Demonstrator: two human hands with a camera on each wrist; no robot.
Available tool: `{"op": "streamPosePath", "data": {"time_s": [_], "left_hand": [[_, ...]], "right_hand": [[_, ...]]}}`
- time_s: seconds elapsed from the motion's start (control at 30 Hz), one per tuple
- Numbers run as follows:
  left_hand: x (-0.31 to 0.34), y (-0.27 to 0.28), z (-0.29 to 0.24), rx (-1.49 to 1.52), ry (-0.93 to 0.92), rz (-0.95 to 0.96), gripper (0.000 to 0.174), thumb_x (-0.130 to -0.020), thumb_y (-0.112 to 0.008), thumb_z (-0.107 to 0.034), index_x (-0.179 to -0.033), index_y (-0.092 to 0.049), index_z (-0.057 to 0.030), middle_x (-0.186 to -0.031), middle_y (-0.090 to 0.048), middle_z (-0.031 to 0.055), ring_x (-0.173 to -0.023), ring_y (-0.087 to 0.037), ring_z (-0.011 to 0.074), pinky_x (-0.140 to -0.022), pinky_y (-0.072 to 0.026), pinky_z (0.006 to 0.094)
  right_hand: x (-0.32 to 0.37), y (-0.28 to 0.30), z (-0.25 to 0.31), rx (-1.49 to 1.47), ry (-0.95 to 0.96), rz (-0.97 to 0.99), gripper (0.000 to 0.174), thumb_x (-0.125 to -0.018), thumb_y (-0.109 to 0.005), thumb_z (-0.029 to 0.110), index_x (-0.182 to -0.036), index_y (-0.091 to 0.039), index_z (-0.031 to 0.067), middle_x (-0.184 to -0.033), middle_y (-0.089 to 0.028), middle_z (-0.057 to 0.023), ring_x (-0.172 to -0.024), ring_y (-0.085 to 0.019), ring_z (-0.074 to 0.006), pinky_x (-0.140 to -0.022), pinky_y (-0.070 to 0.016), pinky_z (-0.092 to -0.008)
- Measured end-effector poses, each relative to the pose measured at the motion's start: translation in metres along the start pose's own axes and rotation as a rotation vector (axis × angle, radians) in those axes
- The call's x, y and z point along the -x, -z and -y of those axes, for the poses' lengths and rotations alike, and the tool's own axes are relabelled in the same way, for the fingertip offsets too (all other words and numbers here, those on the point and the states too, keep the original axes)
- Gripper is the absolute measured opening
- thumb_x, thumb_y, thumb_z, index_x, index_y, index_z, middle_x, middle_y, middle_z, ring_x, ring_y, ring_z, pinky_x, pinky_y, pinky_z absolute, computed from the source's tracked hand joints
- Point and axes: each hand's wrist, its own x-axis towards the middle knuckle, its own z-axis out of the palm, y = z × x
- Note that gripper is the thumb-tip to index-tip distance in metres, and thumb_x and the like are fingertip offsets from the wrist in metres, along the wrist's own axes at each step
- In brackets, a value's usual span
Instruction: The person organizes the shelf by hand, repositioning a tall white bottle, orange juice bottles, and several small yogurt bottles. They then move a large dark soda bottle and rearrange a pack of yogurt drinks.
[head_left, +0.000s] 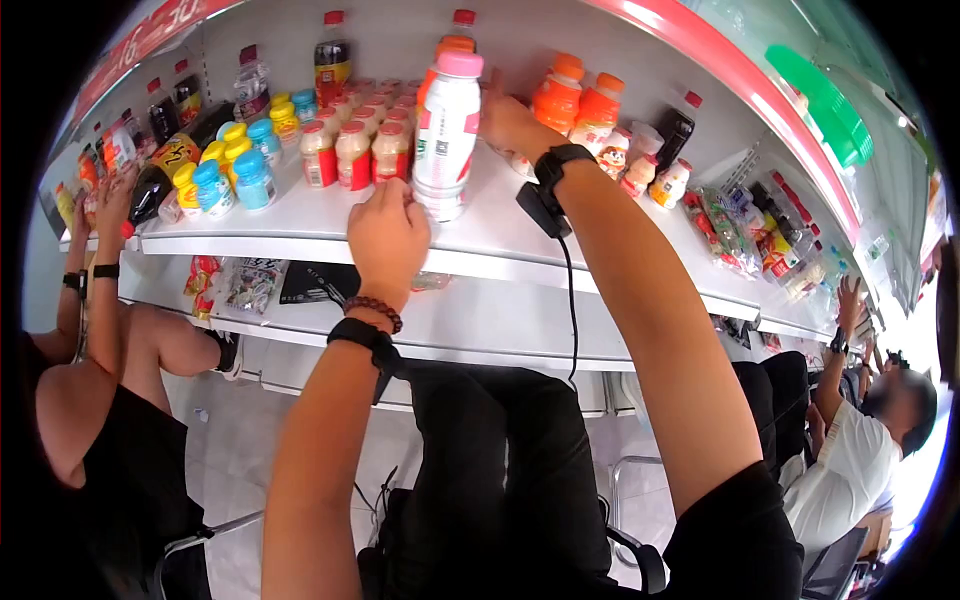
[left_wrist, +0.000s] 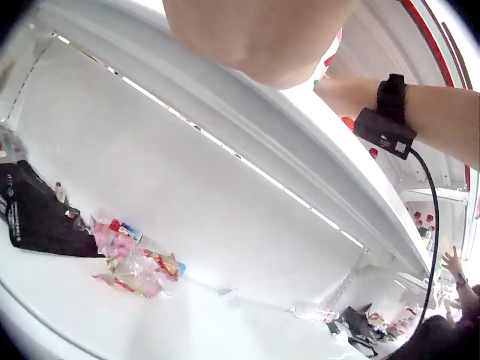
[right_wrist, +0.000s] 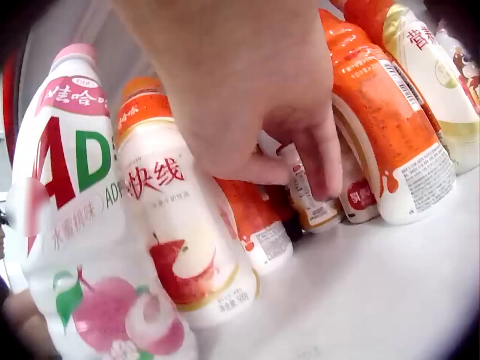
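Fingers of the right hand pinch a small bottle beside a big orange bottle; the left hand is near the pink-capped bottle, grip unclear.

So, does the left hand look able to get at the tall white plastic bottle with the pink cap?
Probably yes: the left hand is close beside the lower part of the tall white bottle, near the front of the shelf, and nothing visible stands between them.
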Motion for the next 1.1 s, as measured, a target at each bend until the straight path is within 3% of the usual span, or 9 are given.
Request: {"op": "streamPosePath", "data": {"time_s": [0.23,0.37,0.47,0.67,0.77,0.8,0.9,1.0,1.1], "left_hand": [[0.003,-0.001,-0.002,-0.012,0.003,-0.025,0.006,-0.081,-0.055,-0.009,-0.083,-0.059,-0.0054,-0.079,-0.066,0.0116,-0.074,-0.061,0.0342,-0.072,-0.0448,0.0442],[0.002,0.001,-0.004,-0.005,0.031,-0.013,0.006,-0.080,-0.054,-0.008,-0.083,-0.059,-0.0054,-0.079,-0.066,0.0119,-0.074,-0.062,0.0334,-0.073,-0.0445,0.0436],[0.001,0.000,-0.003,-0.026,0.020,-0.008,0.006,-0.080,-0.054,-0.008,-0.083,-0.059,-0.0052,-0.079,-0.066,0.0116,-0.073,-0.062,0.0326,-0.072,-0.0447,0.0430],[0.002,-0.001,-0.002,-0.021,-0.001,-0.022,0.007,-0.080,-0.055,-0.008,-0.084,-0.060,-0.0050,-0.079,-0.066,0.0116,-0.072,-0.062,0.0329,-0.072,-0.0450,0.0428],[0.001,-0.002,-0.001,-0.027,0.014,-0.003,0.007,-0.081,-0.055,-0.009,-0.084,-0.060,-0.0051,-0.079,-0.066,0.0121,-0.073,-0.062,0.0334,-0.072,-0.0451,0.0429],[0.002,-0.002,-0.001,-0.024,0.027,0.004,0.008,-0.081,-0.055,-0.009,-0.084,-0.060,-0.0051,-0.080,-0.066,0.0123,-0.073,-0.062,0.0336,-0.072,-0.0450,0.0429],[0.001,-0.001,-0.002,-0.016,0.040,0.009,0.009,-0.081,-0.054,-0.010,-0.084,-0.061,-0.0053,-0.080,-0.066,0.0124,-0.073,-0.062,0.0338,-0.072,-0.0453,0.0432],[0.002,0.001,-0.003,-0.025,0.041,-0.005,0.009,-0.081,-0.054,-0.010,-0.084,-0.061,-0.0054,-0.080,-0.067,0.0122,-0.074,-0.062,0.0341,-0.073,-0.0460,0.0438],[0.001,0.001,-0.005,-0.030,0.040,-0.002,0.008,-0.081,-0.054,-0.010,-0.084,-0.061,-0.0057,-0.081,-0.067,0.0123,-0.075,-0.062,0.0345,-0.074,-0.0465,0.0444]], "right_hand": [[0.039,-0.004,-0.011,0.226,0.245,-0.284,0.085,-0.074,-0.072,0.017,-0.145,-0.028,0.0049,-0.129,-0.046,-0.0231,-0.115,-0.053,-0.0455,-0.094,-0.0485,-0.0489],[0.038,0.004,-0.008,0.128,0.193,-0.203,0.084,-0.075,-0.069,0.015,-0.146,-0.026,0.0017,-0.141,-0.041,-0.0208,-0.120,-0.049,-0.0457,-0.098,-0.0462,-0.0482],[0.036,0.003,-0.012,0.137,0.212,-0.241,0.083,-0.076,-0.068,0.014,-0.146,-0.025,0.0001,-0.138,-0.047,-0.0238,-0.118,-0.053,-0.0440,-0.099,-0.0453,-0.0472],[0.028,0.009,-0.007,0.116,0.153,-0.062,0.080,-0.078,-0.067,0.017,-0.145,-0.027,0.0010,-0.115,-0.062,-0.0249,-0.105,-0.062,-0.0411,-0.096,-0.0476,-0.0449],[0.030,0.005,-0.010,-0.002,0.215,-0.251,0.074,-0.077,-0.067,0.019,-0.142,-0.034,0.0031,-0.116,-0.061,-0.0236,-0.104,-0.062,-0.0407,-0.091,-0.0507,-0.0473],[0.033,0.006,-0.010,-0.005,0.247,-0.322,0.072,-0.076,-0.068,0.020,-0.141,-0.037,0.0103,-0.111,-0.061,-0.0214,-0.104,-0.062,-0.0397,-0.085,-0.0531,-0.0480],[0.044,-0.001,-0.007,0.132,0.219,-0.400,0.059,-0.075,-0.068,0.020,-0.131,-0.051,0.0144,-0.108,-0.060,-0.0187,-0.103,-0.060,-0.0398,-0.085,-0.0524,-0.0470],[0.056,-0.003,-0.009,0.253,0.322,-0.158,0.042,-0.076,-0.064,0.009,-0.118,-0.060,0.0065,-0.106,-0.059,-0.0193,-0.101,-0.061,-0.0379,-0.087,-0.0518,-0.0413],[0.081,0.004,-0.012,-0.024,0.339,-0.215,0.032,-0.075,-0.065,0.011,-0.106,-0.065,0.0027,-0.105,-0.059,-0.0202,-0.099,-0.060,-0.0368,-0.083,-0.0520,-0.0413]]}}
